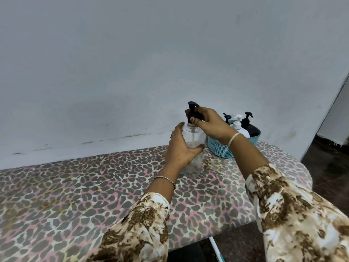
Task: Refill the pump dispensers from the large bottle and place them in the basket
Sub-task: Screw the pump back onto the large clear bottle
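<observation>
A clear pump dispenser (195, 136) stands upright on the leopard-print table (75, 186). My left hand (179, 148) wraps around its body. My right hand (207, 121) grips the black pump top (192, 108) at the bottle's neck. Behind my right wrist sits a teal woven basket (220, 150) holding a white dispenser (238, 125), a black dispenser (250, 127) and a third black pump head (227, 117). No large bottle is in view.
A pale wall (132, 63) runs right behind the table. The table's rounded right end (304, 171) drops to a dark floor (324, 171). A white stick (215, 248) lies below the table's front edge.
</observation>
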Demonstrator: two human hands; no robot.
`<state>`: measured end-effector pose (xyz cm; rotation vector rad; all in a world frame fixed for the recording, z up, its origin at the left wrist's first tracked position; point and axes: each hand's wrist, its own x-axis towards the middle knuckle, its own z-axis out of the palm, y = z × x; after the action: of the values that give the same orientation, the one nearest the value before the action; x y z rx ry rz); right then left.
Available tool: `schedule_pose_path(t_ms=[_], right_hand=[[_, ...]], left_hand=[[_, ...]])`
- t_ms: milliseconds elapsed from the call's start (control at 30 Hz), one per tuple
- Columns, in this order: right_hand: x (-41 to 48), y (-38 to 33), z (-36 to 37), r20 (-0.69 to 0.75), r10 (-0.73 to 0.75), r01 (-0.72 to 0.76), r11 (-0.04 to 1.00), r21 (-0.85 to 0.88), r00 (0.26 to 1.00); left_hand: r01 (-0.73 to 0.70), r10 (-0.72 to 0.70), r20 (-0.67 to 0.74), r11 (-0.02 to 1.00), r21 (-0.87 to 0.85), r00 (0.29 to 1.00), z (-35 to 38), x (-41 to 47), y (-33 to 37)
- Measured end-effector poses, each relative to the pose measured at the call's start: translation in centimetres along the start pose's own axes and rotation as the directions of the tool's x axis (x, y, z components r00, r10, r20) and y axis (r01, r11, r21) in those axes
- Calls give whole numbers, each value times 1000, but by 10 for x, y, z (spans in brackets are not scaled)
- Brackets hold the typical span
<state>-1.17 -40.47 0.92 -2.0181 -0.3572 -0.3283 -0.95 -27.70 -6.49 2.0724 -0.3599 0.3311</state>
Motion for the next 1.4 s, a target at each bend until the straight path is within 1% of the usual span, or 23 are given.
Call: schedule_pose_path(t_ms=[100, 167, 233, 333, 433, 567, 633, 700, 767, 833, 900, 1000, 1067, 1133, 1200, 1267, 1333, 1400], right_hand=[[0, 1, -3, 39, 10, -13, 996, 86, 999], [0, 2, -2, 19, 16, -17, 994, 107, 1000], [0, 4, 0, -40, 7, -3, 996, 93, 999], [-1, 7, 6, -168, 9, 0, 998, 55, 986], [-1, 8, 13, -289, 26, -24, 1000, 11, 957], [-5, 2, 19, -389, 22, -43, 998, -45, 921], [-9, 2, 22, -443, 33, -54, 998, -36, 896], [-12, 3, 24, -447, 58, -36, 998, 57, 893], [-16, 5, 27, -409, 78, -16, 988, 153, 909], [-17, 6, 30, -391, 72, -11, 988, 156, 918], [-17, 8, 32, -438, 57, 11, 989, 150, 897], [-14, 9, 32, -546, 108, 7, 979, 203, 831], [-14, 11, 33, -587, 101, 0, 986, 169, 803], [-15, 11, 34, -560, 58, 1, 994, 105, 827], [-15, 12, 38, -495, 15, 9, 999, 45, 869], [-15, 13, 41, -450, -19, 12, 1000, -18, 893], [-14, 14, 42, -449, -46, 14, 997, -74, 892], [-12, 12, 40, -478, -41, 2, 997, -82, 877]], left_hand=[[-3, 3, -5, 1000, 10, 1000, 0, 0, 0], [-5, 5, -7, 1000, 5, 1000, 0, 0, -1], [-7, 7, -8, 1000, 4, 1000, 0, 0, -1], [-4, 4, -9, 1000, 3, 1000, 0, -1, 0], [-3, 3, -5, 1000, -22, 1000, 0, -2, 2], [-6, 6, 3, 999, -36, 1000, 0, -4, 2], [2, -1, 8, 999, -35, 1000, 0, -3, 1], [12, -12, 7, 1000, -22, 1000, 0, -2, 1], [20, -20, 5, 1000, -6, 1000, 0, -2, 2], [22, -22, 1, 1000, -4, 1000, 1, -1, 2], [23, -23, -3, 1000, -9, 1000, 1, -1, 1], [26, -26, -6, 1000, -9, 1000, 1, -1, 0], [29, -29, -3, 1000, -10, 1000, 1, -1, 1], [33, -33, 7, 999, -16, 999, 1, 0, 1], [39, -39, 16, 999, -17, 999, 1, 1, 1], [43, -42, 17, 999, -17, 999, 1, 1, 1], [44, -44, 17, 999, -18, 999, 2, 1, 0], [42, -42, 16, 999, -23, 999, 2, 0, 0]])
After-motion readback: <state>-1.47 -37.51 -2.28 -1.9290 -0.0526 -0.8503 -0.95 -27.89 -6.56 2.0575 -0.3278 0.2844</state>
